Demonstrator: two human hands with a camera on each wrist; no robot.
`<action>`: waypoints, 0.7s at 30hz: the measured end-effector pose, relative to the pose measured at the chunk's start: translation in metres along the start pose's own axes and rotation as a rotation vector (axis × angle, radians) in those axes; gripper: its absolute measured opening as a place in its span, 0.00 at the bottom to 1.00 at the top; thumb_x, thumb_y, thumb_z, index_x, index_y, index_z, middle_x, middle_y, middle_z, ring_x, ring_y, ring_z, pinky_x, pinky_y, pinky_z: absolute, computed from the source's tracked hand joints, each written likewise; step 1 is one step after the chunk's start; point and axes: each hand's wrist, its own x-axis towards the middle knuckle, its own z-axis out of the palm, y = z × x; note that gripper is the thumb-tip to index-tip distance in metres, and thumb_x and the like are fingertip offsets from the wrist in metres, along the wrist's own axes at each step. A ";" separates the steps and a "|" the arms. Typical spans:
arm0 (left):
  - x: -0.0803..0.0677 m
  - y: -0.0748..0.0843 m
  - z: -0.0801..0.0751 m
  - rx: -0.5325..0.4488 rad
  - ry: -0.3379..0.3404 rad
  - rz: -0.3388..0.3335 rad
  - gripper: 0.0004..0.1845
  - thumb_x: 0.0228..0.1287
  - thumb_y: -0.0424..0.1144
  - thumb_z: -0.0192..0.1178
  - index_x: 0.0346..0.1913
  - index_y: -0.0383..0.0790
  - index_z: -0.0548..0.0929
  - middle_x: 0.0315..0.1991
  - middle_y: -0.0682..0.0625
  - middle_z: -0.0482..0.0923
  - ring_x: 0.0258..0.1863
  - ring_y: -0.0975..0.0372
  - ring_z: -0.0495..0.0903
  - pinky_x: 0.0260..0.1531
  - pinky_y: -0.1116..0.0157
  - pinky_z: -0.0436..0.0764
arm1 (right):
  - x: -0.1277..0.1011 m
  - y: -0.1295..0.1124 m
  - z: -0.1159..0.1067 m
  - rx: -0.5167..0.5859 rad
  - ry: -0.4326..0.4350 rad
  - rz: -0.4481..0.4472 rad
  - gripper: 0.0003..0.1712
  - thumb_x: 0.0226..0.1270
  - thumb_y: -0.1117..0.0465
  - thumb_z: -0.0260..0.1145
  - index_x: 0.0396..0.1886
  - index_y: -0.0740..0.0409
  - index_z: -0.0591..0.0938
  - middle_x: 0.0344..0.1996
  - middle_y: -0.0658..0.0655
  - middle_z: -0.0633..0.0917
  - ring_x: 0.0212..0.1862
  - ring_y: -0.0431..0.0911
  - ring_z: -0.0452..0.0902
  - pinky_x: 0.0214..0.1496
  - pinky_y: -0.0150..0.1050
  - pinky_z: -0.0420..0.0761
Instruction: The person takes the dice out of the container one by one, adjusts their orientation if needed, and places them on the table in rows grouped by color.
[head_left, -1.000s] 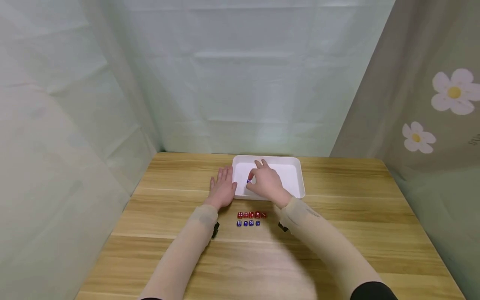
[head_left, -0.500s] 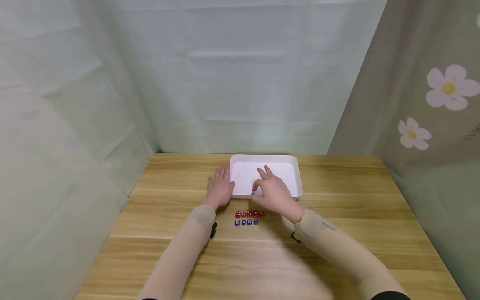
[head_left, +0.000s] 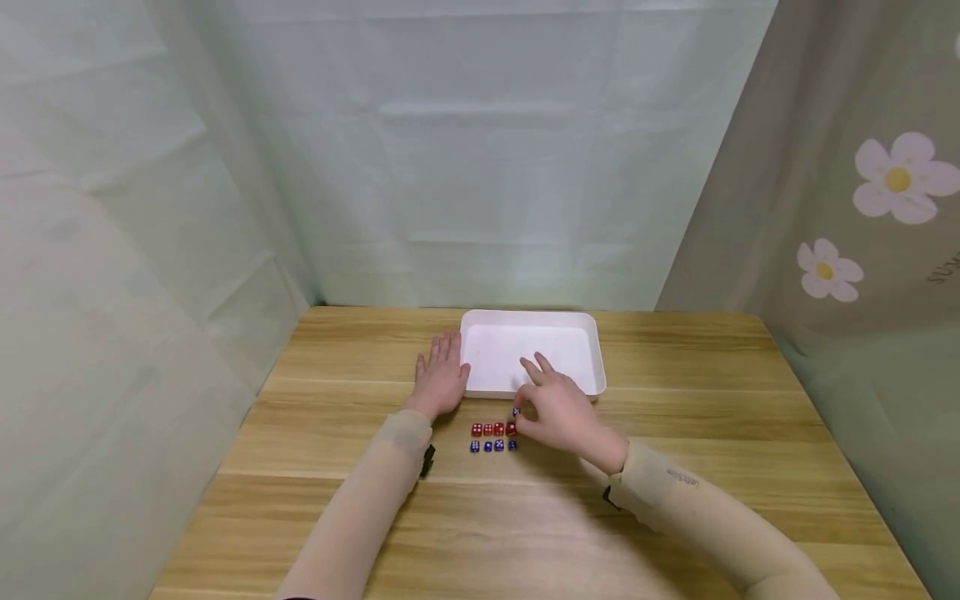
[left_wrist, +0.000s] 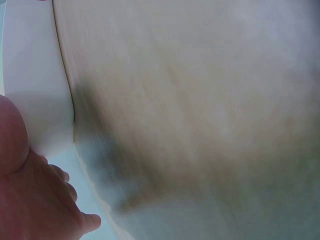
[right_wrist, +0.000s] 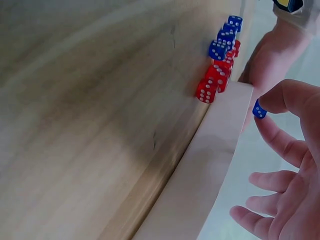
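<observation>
Head view: wooden desk [head_left: 315, 508] boxed in by pale green curtains, flowered cloth at right. Left hand [head_left: 441, 379] flat on desk, fingers straight, touching white tray [head_left: 598, 360] rim. Red dice row [head_left: 491, 429] and blue dice row [head_left: 491, 446] before tray. Right hand [head_left: 558, 408] pinches blue die [right_wrist: 259, 110] just above rows' right end. Left wrist view blurred. Desk bare toward both sides.
</observation>
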 end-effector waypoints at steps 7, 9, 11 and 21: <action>0.000 -0.001 0.001 0.010 0.002 0.004 0.38 0.88 0.49 0.42 0.87 0.35 0.42 0.88 0.37 0.40 0.86 0.44 0.37 0.80 0.35 0.40 | -0.011 -0.004 0.000 -0.018 -0.018 -0.029 0.04 0.61 0.52 0.76 0.33 0.43 0.88 0.77 0.68 0.72 0.81 0.69 0.58 0.72 0.65 0.75; 0.000 -0.001 0.001 0.012 0.002 0.004 0.38 0.88 0.49 0.42 0.87 0.35 0.42 0.88 0.37 0.39 0.86 0.44 0.37 0.80 0.35 0.40 | -0.016 -0.005 0.000 -0.025 -0.026 -0.037 0.05 0.61 0.51 0.77 0.33 0.43 0.89 0.77 0.68 0.72 0.81 0.69 0.58 0.72 0.65 0.74; 0.000 -0.001 0.001 0.011 0.002 0.003 0.38 0.88 0.49 0.41 0.87 0.35 0.42 0.88 0.37 0.39 0.86 0.44 0.36 0.80 0.35 0.40 | -0.020 -0.004 0.001 -0.035 -0.027 -0.049 0.06 0.60 0.51 0.78 0.34 0.43 0.89 0.76 0.69 0.72 0.80 0.70 0.58 0.73 0.65 0.73; 0.003 -0.003 0.002 -0.019 -0.019 -0.002 0.38 0.88 0.48 0.39 0.88 0.36 0.39 0.88 0.38 0.35 0.86 0.46 0.31 0.80 0.36 0.35 | -0.032 -0.003 0.012 -0.075 -0.055 -0.070 0.07 0.59 0.53 0.79 0.38 0.42 0.93 0.78 0.70 0.70 0.81 0.70 0.56 0.73 0.69 0.70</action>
